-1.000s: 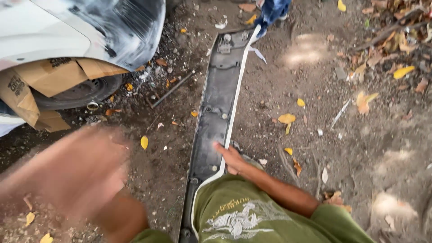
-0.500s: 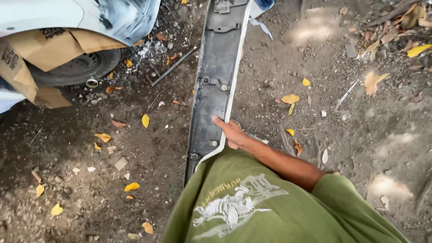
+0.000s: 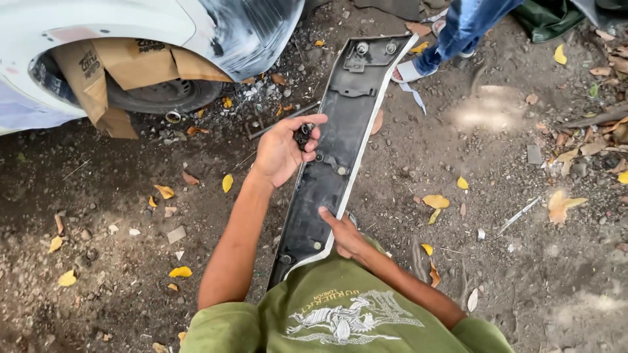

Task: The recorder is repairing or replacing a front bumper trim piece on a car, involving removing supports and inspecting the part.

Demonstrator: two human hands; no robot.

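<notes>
A: Nearest the long dark trim panel [image 3: 330,163], at its lower end?
B: Right hand [image 3: 345,236], flat on the panel's edge, grip spread apart, clamped on nothing. The panel lies lengthwise on the dirt ground [image 3: 510,261].

A: Further up the panel?
B: Left hand [image 3: 282,151], at the panel's left edge, grip closed together on a small black clip [image 3: 303,134].

A: Beyond the panel?
B: Left of its far end, a white car [image 3: 131,33], cardboard [image 3: 124,62] tucked in the wheel arch. Right of the far end, another person's sandalled foot [image 3: 411,70].
</notes>
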